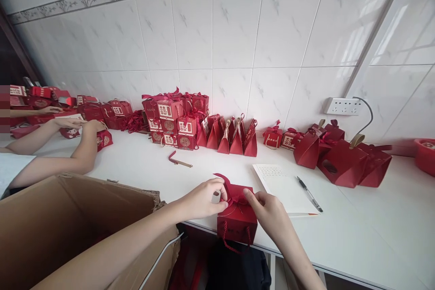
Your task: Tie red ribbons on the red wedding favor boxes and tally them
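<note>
A small red gift box (237,222) with a red ribbon (228,190) on top stands at the front edge of the white table (374,231). My left hand (203,199) pinches the ribbon from the left side. My right hand (265,210) pinches the ribbon at the box's top from the right. A red cord hangs down the box's front.
An open cardboard box (68,217) stands at my left. A notepad (285,188) with a pen (309,194) lies just right of the box. Several red gift boxes (171,120) and red bags (340,156) line the tiled wall. Another person's hands (81,127) work at far left.
</note>
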`<state>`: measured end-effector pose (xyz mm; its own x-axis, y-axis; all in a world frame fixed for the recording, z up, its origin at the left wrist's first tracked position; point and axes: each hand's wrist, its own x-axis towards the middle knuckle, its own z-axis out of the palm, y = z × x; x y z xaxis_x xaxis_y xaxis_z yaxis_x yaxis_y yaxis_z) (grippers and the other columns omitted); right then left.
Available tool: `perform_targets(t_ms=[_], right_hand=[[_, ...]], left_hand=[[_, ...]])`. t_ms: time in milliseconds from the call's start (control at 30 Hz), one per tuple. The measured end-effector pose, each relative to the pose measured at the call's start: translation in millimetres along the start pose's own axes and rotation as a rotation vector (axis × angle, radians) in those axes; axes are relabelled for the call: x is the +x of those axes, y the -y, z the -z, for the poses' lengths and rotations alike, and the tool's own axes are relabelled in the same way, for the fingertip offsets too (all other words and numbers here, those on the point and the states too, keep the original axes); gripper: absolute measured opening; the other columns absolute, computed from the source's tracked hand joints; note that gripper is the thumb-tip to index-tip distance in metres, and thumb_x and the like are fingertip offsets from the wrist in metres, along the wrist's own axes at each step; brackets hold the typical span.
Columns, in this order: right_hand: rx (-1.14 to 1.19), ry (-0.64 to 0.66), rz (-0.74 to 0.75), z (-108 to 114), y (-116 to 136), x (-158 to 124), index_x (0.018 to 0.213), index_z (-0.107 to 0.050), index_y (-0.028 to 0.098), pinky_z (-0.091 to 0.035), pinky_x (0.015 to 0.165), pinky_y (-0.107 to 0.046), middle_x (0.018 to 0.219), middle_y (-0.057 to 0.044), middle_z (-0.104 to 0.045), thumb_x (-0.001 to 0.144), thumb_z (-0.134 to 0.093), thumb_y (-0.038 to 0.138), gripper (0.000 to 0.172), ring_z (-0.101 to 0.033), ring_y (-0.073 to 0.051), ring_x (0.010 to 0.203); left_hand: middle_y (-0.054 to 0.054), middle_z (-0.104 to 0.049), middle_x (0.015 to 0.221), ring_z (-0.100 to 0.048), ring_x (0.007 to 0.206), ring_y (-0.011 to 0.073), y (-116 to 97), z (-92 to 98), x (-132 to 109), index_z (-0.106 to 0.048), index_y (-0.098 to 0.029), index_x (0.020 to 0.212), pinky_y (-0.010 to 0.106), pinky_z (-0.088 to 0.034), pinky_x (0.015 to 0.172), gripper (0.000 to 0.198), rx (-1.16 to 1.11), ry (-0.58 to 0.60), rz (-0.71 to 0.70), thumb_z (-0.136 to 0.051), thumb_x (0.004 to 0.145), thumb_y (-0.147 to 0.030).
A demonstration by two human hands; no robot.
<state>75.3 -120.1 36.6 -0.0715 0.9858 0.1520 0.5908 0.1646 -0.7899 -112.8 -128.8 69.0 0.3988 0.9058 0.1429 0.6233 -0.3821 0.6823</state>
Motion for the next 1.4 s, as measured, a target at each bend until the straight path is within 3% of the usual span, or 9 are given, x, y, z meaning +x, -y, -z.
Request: perform_targets(t_ms=[267, 433, 600, 733, 900, 1067, 1233, 1400], right_hand=[[-0.033, -0.096, -0.04, -5, 11, -9, 0.048, -0.038, 0.022, -0.032, 0.045, -0.025, 0.046, 0.0, -0.044, 0.079, -0.039, 0.061, 0.051, -0.039, -0.014, 0.044], [-0.074, -0.059, -0.051, -7, 16, -11, 0.047, -0.036, 0.022, -0.03, 0.046, -0.026, 0.045, -0.001, -0.045, 0.082, -0.039, 0.056, 0.049, -0.038, -0.015, 0.045], [0.06, -0.009, -0.05, -5, 9, -8, 0.051, -0.045, 0.021, -0.028, 0.045, -0.025, 0.046, 0.002, -0.039, 0.077, -0.044, 0.052, 0.041, -0.036, -0.014, 0.046], [0.191, 0.047, -0.012, -2, 1, -7, 0.056, -0.052, 0.018, -0.027, 0.045, -0.024, 0.047, 0.003, -0.036, 0.073, -0.047, 0.055, 0.041, -0.033, -0.012, 0.047], [0.286, 0.067, 0.009, 1, -6, -7, 0.059, -0.054, 0.017, -0.03, 0.048, -0.024, 0.051, 0.001, -0.044, 0.073, -0.049, 0.057, 0.043, -0.038, -0.013, 0.05], [0.389, 0.132, 0.002, 2, -11, -7, 0.062, -0.053, 0.018, -0.033, 0.051, -0.025, 0.055, 0.0, -0.048, 0.072, -0.052, 0.06, 0.043, -0.043, -0.014, 0.053], [0.449, 0.169, 0.008, 4, -15, -7, 0.062, -0.051, 0.018, -0.033, 0.055, -0.026, 0.059, 0.0, -0.047, 0.071, -0.052, 0.062, 0.045, -0.041, -0.014, 0.057], [0.486, 0.185, 0.026, 5, -19, -7, 0.063, -0.051, 0.017, -0.034, 0.059, -0.027, 0.062, 0.0, -0.049, 0.072, -0.052, 0.061, 0.045, -0.042, -0.015, 0.061]], left_hand=[[0.001, -0.052, 0.087, -0.053, 0.087, 0.016, -1, -0.3, 1, -0.056, -0.019, 0.075, 0.028, -0.042, 0.082, 0.005, -0.052, 0.03, 0.022, -0.053, 0.072, -0.021], [0.002, -0.052, 0.091, -0.054, 0.088, 0.0158, 3, -2.6, 2, -0.058, -0.018, 0.081, 0.028, -0.044, 0.083, 0.011, -0.076, 0.028, -0.015, -0.053, 0.072, -0.02], [0.003, -0.051, 0.094, -0.054, 0.089, 0.0157, 1, -2.1, 2, -0.059, -0.018, 0.084, 0.028, -0.044, 0.082, 0.013, -0.081, 0.028, -0.022, -0.053, 0.073, -0.02], [0.002, -0.051, 0.093, -0.053, 0.089, 0.0159, 1, -0.3, 1, -0.056, -0.018, 0.076, 0.029, -0.043, 0.081, 0.008, -0.069, 0.002, 0.058, -0.057, 0.071, -0.024], [0.003, -0.051, 0.096, -0.052, 0.092, 0.0188, 3, 0.5, -1, -0.053, -0.018, 0.07, 0.033, -0.038, 0.088, 0.021, -0.006, -0.051, 0.223, -0.059, 0.071, -0.038], [0.003, -0.056, 0.09, -0.053, 0.087, 0.019, 7, 0.3, -1, -0.055, -0.017, 0.07, 0.031, -0.038, 0.082, 0.028, -0.04, 0.024, 0.276, -0.054, 0.073, -0.045], [-0.002, -0.052, 0.069, -0.049, 0.067, 0.0132, 7, 0.7, 2, -0.05, -0.016, 0.068, 0.027, -0.04, 0.065, 0.026, -0.285, 0.125, 0.399, -0.057, 0.071, -0.041], [0.0, -0.056, 0.078, -0.053, 0.074, 0.013, 6, 2.9, 3, -0.05, -0.015, 0.07, 0.026, -0.043, 0.065, 0.029, -0.513, 0.171, 0.48, -0.063, 0.068, -0.041]])
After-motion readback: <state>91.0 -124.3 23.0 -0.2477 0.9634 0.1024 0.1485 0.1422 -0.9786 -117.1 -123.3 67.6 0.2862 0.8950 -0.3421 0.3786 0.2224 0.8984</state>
